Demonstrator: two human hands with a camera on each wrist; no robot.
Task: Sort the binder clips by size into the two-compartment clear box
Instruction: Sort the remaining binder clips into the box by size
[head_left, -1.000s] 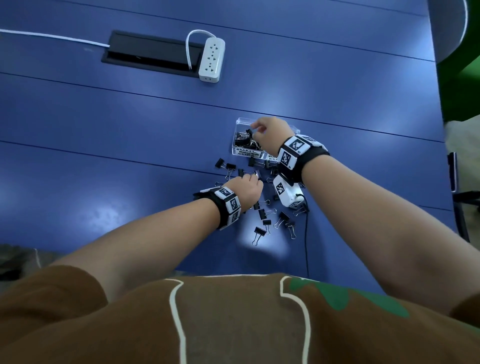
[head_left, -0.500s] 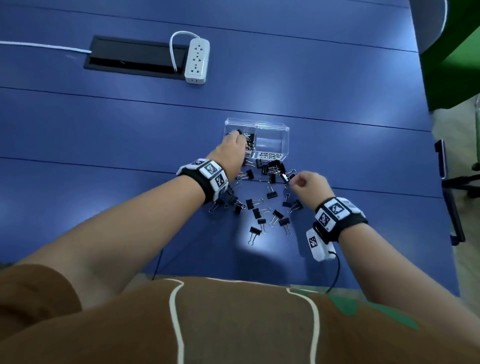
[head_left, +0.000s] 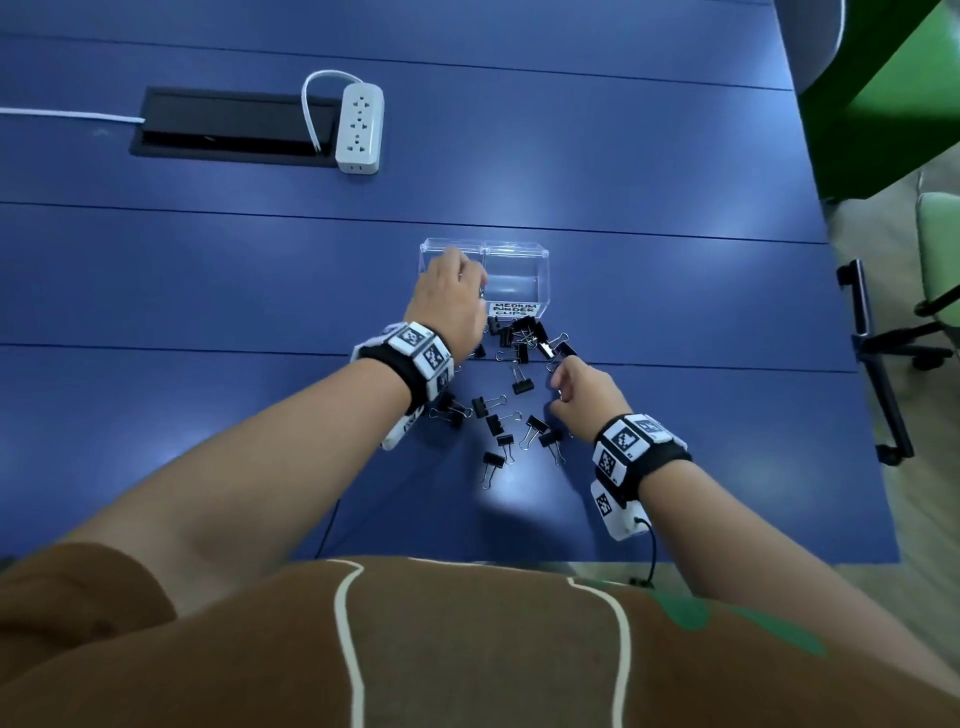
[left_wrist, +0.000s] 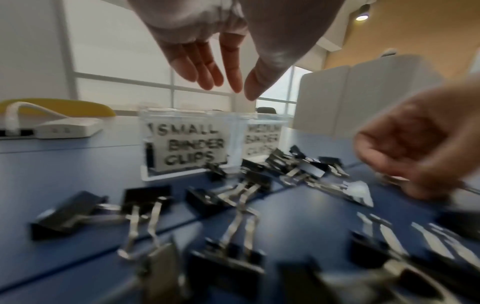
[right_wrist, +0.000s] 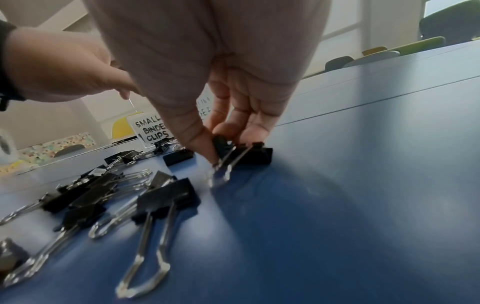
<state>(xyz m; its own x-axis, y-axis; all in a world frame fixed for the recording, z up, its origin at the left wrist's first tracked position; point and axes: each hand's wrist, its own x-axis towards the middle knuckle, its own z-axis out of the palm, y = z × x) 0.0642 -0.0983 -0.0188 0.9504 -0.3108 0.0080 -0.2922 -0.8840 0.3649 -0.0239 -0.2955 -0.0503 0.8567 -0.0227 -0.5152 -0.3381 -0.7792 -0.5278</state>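
Since half a second ago, left hand (left_wrist: 218, 61) is hovering released over the box (head_left: 514, 260) at 12 o'clock, while right hand (head_left: 584, 389) is pinching a clip (right_wrist: 241, 154) on the table (head_left: 701, 415). That grip should be closing on the clip's black body, lifting clear of the pile (head_left: 514, 374) at 11 o'clock.

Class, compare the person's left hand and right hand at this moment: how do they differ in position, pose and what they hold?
The left hand is raised over the clear box, above its SMALL side; the right hand is low among the loose binder clips on the table.
The left hand's fingers are straight and hold nothing; the right hand's fingers pinch a black clip.
Both wear marker-patterned wristbands.
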